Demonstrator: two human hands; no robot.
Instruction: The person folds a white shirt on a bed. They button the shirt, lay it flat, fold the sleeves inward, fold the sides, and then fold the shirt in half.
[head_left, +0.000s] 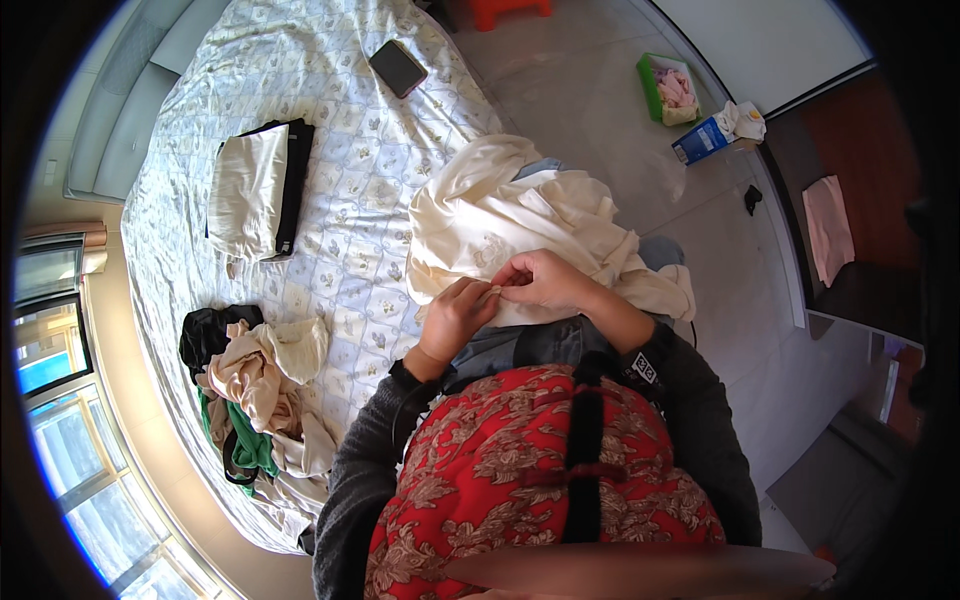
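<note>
A cream garment [520,215] lies loosely bunched over my lap and the bed's edge, with a faint printed design on its front. My left hand [458,318] is closed on its near edge, the fingers pinching the cloth. Right beside it, my right hand [545,280] pinches the same edge, thumb and fingertips almost meeting those of the left. Exactly which part of the garment is between the fingertips is too small to make out. Some blue fabric [660,252] shows from under the garment's right side.
On the patterned bedsheet [350,200] lie a folded stack of cream and black clothes [250,190], a dark tablet [398,69] and a heap of crumpled clothes [262,385]. A green box [668,90] and a blue carton [705,140] stand on the floor at right, near an open cabinet [860,230].
</note>
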